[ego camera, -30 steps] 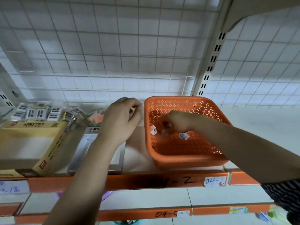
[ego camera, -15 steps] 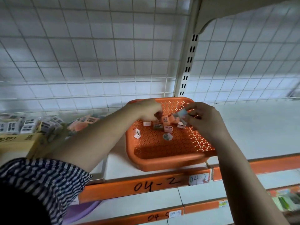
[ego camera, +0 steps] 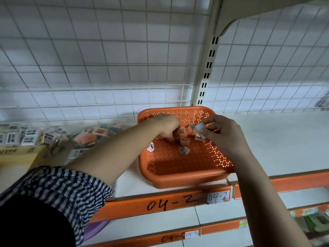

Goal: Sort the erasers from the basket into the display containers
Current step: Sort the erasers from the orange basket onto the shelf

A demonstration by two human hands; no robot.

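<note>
An orange perforated basket (ego camera: 187, 179) stands on the shelf with several small wrapped erasers (ego camera: 184, 141) lying loose in its far half. My left hand (ego camera: 166, 125) reaches into the basket from the left, fingers curled down among the erasers; what they grip is hidden. My right hand (ego camera: 222, 134) hovers over the basket's right side and pinches a pale blue-and-white eraser (ego camera: 200, 130) between thumb and fingers. To the left, display containers hold piled orange and grey erasers (ego camera: 97, 133) and white barcode-labelled ones (ego camera: 28, 137).
A white wire grid (ego camera: 124, 59) backs the shelf, with a slotted upright post (ego camera: 206, 68) behind the basket. A yellow carton (ego camera: 16, 154) sits at far left. The orange shelf edge (ego camera: 160, 204) is marked 04-2. A lower shelf sits below.
My left hand moved from the containers on the left into the basket. My right hand lifted an eraser out of the basket and now holds it above the right side. The view shifted right.
</note>
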